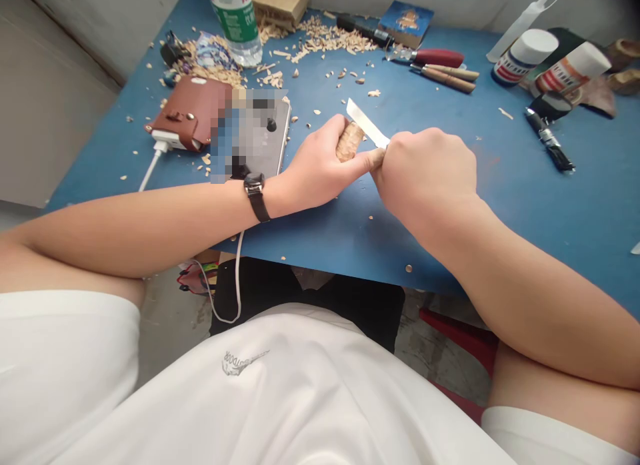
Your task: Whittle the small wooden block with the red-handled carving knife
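Shirt (300,398) nearest; over table (525,218), my left hand (313,168) wraps fingers round wood (350,142), seemingly steadying it; right hand (430,172) clenches fingers round knife (369,124), left thumb braced close, perhaps for control.

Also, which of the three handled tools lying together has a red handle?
The thick tool nearest the blue box; the two slimmer tools have wooden handles.

Water bottle (239,26), beyond left hand (317,164): red "农" up top, "饮" on green band, rest cut off. White shirt (280,398), nearer the body than both hands: grey print, "DOOR" legible. Jar labels (517,64) beyond right hand (427,172): too blurred.
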Demonstrator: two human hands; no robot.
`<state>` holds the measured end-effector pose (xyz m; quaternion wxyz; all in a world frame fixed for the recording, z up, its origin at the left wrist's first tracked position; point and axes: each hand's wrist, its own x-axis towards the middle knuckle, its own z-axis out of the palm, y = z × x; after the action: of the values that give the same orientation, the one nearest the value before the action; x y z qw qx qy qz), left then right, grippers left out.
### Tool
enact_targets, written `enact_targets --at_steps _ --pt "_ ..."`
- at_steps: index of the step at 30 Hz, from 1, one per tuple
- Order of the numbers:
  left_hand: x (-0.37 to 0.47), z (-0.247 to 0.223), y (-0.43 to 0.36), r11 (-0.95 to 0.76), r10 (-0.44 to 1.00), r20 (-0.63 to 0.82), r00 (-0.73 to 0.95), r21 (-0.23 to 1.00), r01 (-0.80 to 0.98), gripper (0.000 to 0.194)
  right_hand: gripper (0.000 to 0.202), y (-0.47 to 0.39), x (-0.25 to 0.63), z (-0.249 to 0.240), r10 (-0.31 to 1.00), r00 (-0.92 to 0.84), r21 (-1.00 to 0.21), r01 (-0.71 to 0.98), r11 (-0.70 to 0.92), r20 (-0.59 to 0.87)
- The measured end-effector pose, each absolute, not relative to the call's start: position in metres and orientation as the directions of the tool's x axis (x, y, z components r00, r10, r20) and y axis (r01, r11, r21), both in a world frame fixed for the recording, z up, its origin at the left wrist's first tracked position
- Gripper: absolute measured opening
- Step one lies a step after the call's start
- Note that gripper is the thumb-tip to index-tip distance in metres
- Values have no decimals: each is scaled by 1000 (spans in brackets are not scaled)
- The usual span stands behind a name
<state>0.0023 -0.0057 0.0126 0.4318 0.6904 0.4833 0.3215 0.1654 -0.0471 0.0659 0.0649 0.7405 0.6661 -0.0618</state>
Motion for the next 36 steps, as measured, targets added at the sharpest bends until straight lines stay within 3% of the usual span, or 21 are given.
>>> enact_targets --at_steps 4,8,10,14,19,22,28,33,36 --pt "-3 10 -3 -70 924 -10 381 978 195 48 35 -39 176 57 989 92 -29 995 -96 -117" --pt "-7 5 5 15 906 -25 423 1000 27 36 26 -25 199 42 987 -156 -283 946 157 27" --pt "-10 2 10 1 900 4 436 1000 -11 38 24 -19 210 35 967 -240 -345 903 255 86" --pt "-16 0 15 -38 909 14 418 998 50 52 24 -14 223 29 917 -379 -347 849 397 121" --pt "-22 2 18 -80 908 37 417 993 87 44 25 -12 229 31 873 -476 -291 825 484 103" --pt "-24 -2 23 -88 877 62 476 996 32 47 26 -11 228 31 873 -478 -363 799 479 99" --pt "-26 -4 24 -111 845 45 533 990 93 59 34 -13 219 31 908 -416 -697 638 329 47" --pt "-40 23 20 -192 770 46 637 968 162 49 31 -21 208 43 982 -180 -696 713 91 -56" --pt "-64 63 35 -366 753 -24 657 815 450 33 29 -23 206 48 993 -95 -659 751 30 -63"
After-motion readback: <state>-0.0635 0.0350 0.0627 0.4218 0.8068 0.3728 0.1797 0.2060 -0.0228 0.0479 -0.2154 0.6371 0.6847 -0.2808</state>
